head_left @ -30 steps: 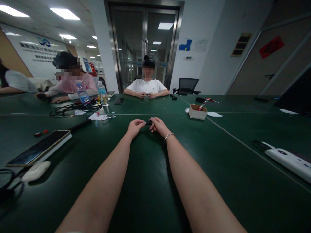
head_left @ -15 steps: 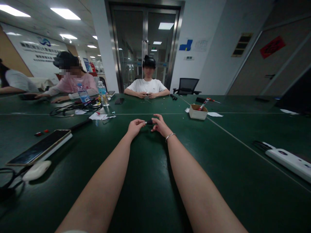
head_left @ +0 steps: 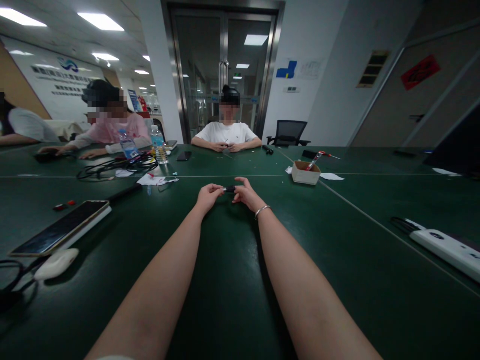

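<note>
I see left hand (head_left: 210, 196) pinching a black-and-silver part (head_left: 230, 190) over green table (head_left: 225, 280), right hand (head_left: 248, 196) half-spread at its right end, hold unclear; probably small-part adjustment, next wants steady left pinch.

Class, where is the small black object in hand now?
In the head view, the small black object is near centre, between the left hand and right hand.

A green table (head_left: 225, 280) bears a box (head_left: 304, 177) and power strip (head_left: 450, 248)

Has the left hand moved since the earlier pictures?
No, not visibly: the left hand stays in the same place, on the near side of the pale seam.
</note>
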The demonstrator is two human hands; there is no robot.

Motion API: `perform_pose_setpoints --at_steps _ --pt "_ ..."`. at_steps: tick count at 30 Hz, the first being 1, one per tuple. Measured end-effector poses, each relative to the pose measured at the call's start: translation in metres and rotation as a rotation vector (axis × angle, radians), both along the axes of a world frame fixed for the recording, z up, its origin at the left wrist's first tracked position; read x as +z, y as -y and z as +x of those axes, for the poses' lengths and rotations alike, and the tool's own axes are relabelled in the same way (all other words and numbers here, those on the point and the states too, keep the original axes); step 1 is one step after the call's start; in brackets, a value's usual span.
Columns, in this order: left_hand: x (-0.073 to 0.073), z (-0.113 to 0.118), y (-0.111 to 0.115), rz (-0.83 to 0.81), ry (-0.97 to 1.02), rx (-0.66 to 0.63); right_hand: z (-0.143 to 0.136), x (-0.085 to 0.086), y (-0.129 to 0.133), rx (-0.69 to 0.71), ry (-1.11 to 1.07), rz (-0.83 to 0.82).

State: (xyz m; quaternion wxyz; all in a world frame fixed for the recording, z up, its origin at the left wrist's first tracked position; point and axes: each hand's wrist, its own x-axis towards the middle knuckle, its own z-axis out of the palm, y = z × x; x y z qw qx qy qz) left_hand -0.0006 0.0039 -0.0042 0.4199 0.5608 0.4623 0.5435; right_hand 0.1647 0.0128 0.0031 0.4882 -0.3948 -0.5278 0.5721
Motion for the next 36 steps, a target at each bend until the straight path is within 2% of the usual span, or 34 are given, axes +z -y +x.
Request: perform_pose_setpoints --at_steps 6,10,14,23,28,32,36 --pt "0.001 0.001 0.002 0.006 0.025 -0.008 0.000 0.000 -0.001 0.015 0.025 0.042" --pt "-0.001 0.000 0.000 0.004 0.018 0.002 0.000 -0.002 -0.003 0.021 0.022 0.012" --pt "-0.003 -0.001 -0.002 0.009 0.013 -0.024 0.000 -0.003 -0.003 0.052 0.028 0.056" --pt "-0.002 -0.001 0.000 -0.006 -0.017 -0.082 0.001 -0.004 -0.003 0.025 -0.010 0.027" --pt "-0.006 0.001 -0.001 -0.032 -0.167 -0.050 0.002 -0.007 -0.005 0.017 -0.026 0.029" --pt "-0.008 0.002 -0.001 0.033 -0.342 -0.025 0.002 -0.007 -0.005 0.027 -0.028 0.018" --pt "-0.008 0.002 -0.004 0.019 -0.329 0.051 0.002 -0.005 -0.004 0.006 -0.049 0.026"
